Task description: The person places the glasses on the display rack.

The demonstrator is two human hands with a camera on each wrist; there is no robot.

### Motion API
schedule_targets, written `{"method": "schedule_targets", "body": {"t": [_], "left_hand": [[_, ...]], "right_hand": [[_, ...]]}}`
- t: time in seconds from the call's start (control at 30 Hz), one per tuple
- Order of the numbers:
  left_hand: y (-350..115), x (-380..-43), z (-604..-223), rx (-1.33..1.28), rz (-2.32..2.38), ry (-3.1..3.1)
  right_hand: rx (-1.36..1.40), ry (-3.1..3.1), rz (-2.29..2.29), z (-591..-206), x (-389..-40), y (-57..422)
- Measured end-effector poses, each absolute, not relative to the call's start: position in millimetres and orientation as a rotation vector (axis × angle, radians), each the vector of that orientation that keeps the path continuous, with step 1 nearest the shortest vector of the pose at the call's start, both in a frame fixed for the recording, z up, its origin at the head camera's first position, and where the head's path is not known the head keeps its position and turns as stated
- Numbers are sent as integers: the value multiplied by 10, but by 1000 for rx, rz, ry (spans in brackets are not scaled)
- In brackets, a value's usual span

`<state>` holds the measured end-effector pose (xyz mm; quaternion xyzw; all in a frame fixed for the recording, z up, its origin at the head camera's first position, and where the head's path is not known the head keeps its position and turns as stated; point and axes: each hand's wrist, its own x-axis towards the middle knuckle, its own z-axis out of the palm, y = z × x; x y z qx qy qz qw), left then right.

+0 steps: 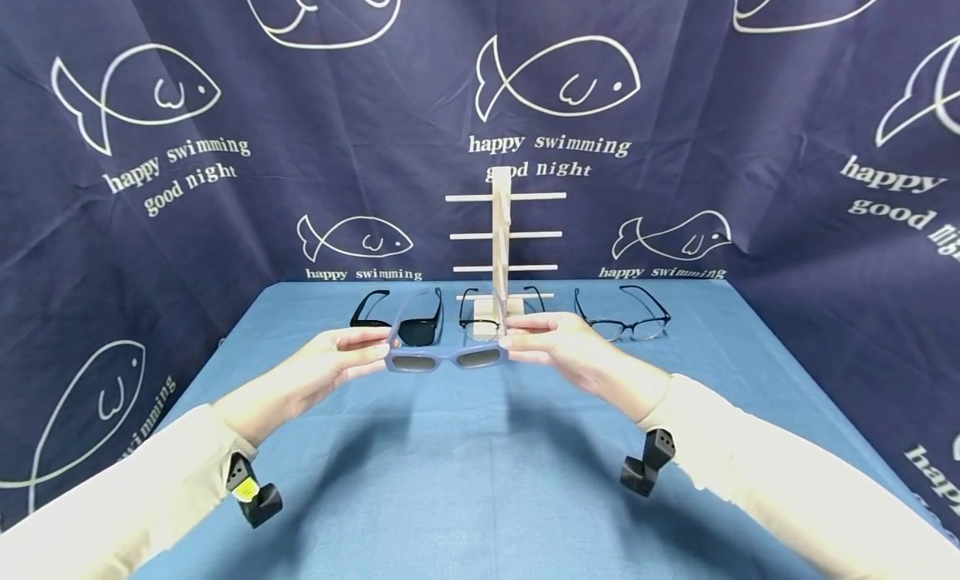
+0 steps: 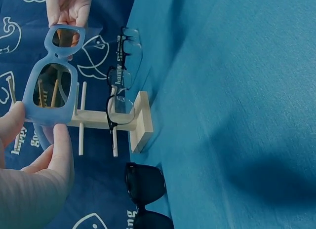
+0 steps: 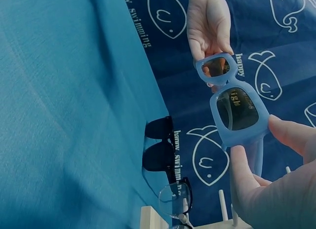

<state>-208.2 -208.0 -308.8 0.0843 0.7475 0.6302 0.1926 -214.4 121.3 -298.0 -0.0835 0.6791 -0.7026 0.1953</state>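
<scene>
Blue-framed sunglasses point(image 1: 447, 358) with dark lenses are held up over the table, front toward me and temples pointing away. My left hand point(image 1: 341, 361) pinches their left end, and my right hand point(image 1: 581, 357) pinches the right end. In the left wrist view, thumb and fingers grip the corner of the blue frame point(image 2: 54, 116). The right wrist view shows the same kind of grip at the other corner. Behind them stands a wooden display rack point(image 1: 501, 230) with several crossbars, and thin dark-rimmed glasses point(image 1: 480, 323) are at its lowest part.
Black sunglasses point(image 1: 417, 331) lie behind my left hand, partly hidden by it. Clear-lens glasses point(image 1: 637, 327) with dark rims rest right of the rack. A blue cloth point(image 1: 465, 480) covers the table, with a navy fish-print curtain point(image 1: 375, 130) behind and at both sides.
</scene>
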Motion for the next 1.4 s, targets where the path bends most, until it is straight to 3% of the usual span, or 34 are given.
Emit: {"method": "schedule_targets", "body": {"t": [1.4], "left_hand": [[-1615,-2239,-3056,271,1820,2089]], "right_hand": [[-197,2017,-1945,-2950,-2218,1606]]}}
